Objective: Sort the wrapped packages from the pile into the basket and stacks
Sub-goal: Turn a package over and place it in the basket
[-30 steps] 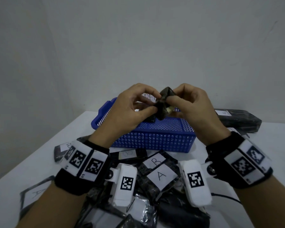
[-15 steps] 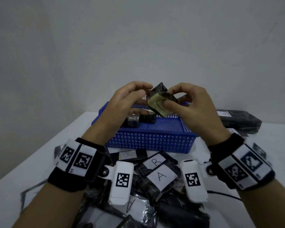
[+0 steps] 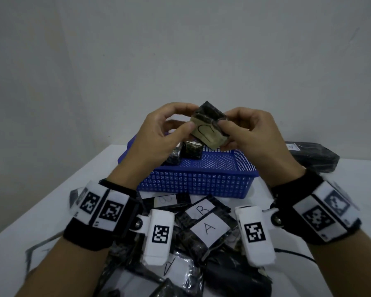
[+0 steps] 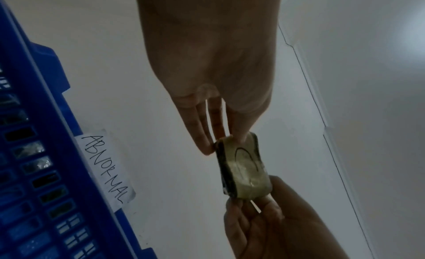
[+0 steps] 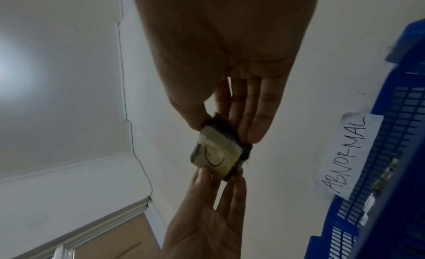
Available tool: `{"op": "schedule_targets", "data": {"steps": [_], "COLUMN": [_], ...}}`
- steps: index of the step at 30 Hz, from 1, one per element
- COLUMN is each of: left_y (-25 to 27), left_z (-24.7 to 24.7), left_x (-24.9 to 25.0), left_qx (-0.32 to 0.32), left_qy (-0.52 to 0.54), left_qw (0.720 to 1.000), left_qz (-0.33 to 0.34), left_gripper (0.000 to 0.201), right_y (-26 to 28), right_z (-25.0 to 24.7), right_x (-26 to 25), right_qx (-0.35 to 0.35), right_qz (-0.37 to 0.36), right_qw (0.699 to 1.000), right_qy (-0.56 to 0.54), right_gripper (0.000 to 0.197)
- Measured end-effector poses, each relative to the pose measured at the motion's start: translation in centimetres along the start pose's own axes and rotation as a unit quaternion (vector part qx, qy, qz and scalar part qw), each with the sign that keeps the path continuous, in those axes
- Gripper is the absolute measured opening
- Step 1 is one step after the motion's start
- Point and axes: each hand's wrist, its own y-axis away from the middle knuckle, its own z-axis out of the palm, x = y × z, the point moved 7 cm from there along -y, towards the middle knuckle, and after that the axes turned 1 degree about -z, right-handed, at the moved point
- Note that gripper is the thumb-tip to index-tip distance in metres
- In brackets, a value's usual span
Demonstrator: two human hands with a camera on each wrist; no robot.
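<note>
Above basket (image 3: 193,183), both hands pinching package (image 3: 208,130) edges

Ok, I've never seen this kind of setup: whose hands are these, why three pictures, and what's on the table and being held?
There is no machine here: a person works with bare hands and wears three cameras. The head view looks down from the forehead; the other two look along each wrist, from the white boxes strapped there.

The left hand and the right hand together pinch one small package by its ends, above the blue basket. Its tan label bears a hand-drawn mark, perhaps a C.

The basket carries a paper tag reading ABNORMAL and already holds a couple of dark packages. On the white table, nearest the person, lies the pile of black wrapped packages, with labels A and B showing. A larger black package lies to the right, past the basket.
</note>
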Motion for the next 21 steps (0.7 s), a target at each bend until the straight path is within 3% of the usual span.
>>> {"op": "schedule_targets", "data": {"steps": [4, 7, 11, 16, 18, 21], "left_y": [-0.4, -0.5, -0.3, -0.2, -0.2, -0.2], "left_z": [-1.2, -1.7, -1.1, -0.6, -1.1, -2.0], "left_x": [-0.7, -1.6, -2.5, -2.8, -2.8, -2.8], "left_qx": [0.061, 0.053, 0.018, -0.008, 0.015, 0.047], "left_qy": [-0.009, -0.017, -0.024, -0.016, -0.032, -0.084], "left_qw": [0.998, 0.997, 0.994, 0.992, 0.991, 0.989], "left_qz": [-0.012, -0.055, -0.101, -0.128, -0.128, -0.116], "left_gripper": [0.016, 0.018, 0.02, 0.016, 0.012, 0.015], "right_y": [0.1, 0.4, 0.3, 0.1, 0.1, 0.4], "right_z": [0.6, 1.0, 1.1, 0.8, 0.9, 1.1], "right_x": [-0.4, -1.2, -1.7, -1.1, -0.5, 0.4], "right_qx": [-0.067, -0.111, -0.073, -0.041, -0.061, -0.118], "right_qz": [0.017, -0.056, -0.143, -0.132, -0.093, -0.053], "right_qw": [0.995, 0.992, 0.977, 0.979, 0.982, 0.977], "right_qy": [-0.077, 0.001, 0.141, 0.153, 0.153, 0.172], "right_gripper": [0.032, 0.042, 0.015, 0.006, 0.016, 0.052]}}
